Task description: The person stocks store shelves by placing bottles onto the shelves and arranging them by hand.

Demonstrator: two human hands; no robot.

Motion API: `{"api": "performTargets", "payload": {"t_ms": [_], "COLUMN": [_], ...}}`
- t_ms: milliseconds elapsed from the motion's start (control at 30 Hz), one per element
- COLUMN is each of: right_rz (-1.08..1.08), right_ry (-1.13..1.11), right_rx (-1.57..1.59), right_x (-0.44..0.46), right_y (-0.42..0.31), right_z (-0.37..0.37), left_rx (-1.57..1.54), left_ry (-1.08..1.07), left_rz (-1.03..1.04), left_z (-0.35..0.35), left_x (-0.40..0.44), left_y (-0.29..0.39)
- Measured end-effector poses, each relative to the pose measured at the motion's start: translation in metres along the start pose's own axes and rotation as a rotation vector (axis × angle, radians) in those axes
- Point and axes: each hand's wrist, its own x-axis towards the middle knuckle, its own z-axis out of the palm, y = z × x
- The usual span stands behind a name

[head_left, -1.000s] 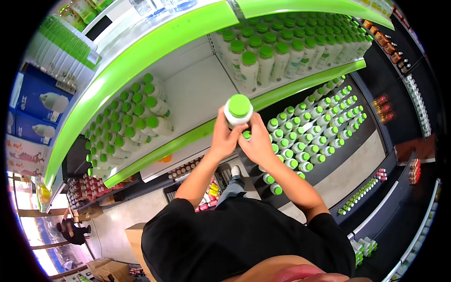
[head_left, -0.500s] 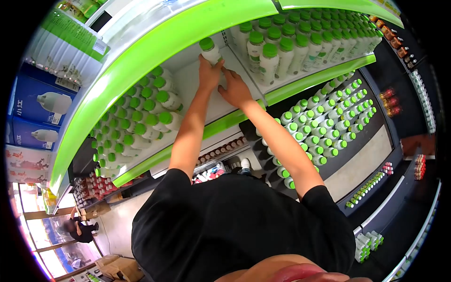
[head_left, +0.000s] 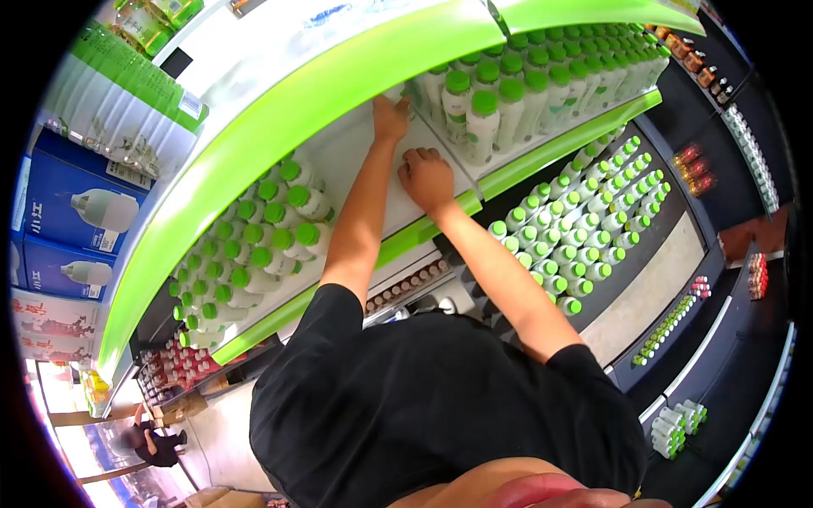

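left hand (head_left: 391, 120) has moved deeper into shelf (head_left: 345, 151), contents hidden, can't tell grip. right hand (head_left: 429, 179) curled near it, nothing visible held.

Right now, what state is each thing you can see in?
Left hand, reaching deep, grip partly hidden
Right hand, fingers curled, nothing visible in it
White shelf, bare beside the left bottles
Left bottles, capped, standing grouped
Upper right bottles, capped, packed upright
Lower bottles, capped, standing in rows
Blue boxes, stacked
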Motion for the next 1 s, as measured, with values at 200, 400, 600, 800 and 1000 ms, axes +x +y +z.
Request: {"api": "performTargets", "payload": {"t_ms": [200,400,600,800,1000], "right_rz": [-0.172,-0.320,0.374,1.054,1.071], "right_ry": [0.087,0.109,-0.123,0.171,0.272], "right_rx": [0.231,0.311,0.073,-0.171,0.133], "right_x": [0.000,-0.120,-0.379,-0.464,-0.416], "right_y": [-0.002,0.030,0.095,0.091,0.118], "right_z": [-0.015,-0.071,-0.186,-0.266,-0.222], "left_rx": [0.042,0.237,0.277,-0.223,-0.139], "left_ry": [-0.108,-0.009,-0.384,-1.106,-1.957], "left_rz": [-0.057,-0.024,-0.214,-0.176,0.455], "left_z": [-0.015,-0.006,-0.080,0.021,0.097], "left_x": [0.011,0.000,-0.094,-0.220,-0.323], "left_y": [0.012,-0.018,0.147,0.198,0.240]}}
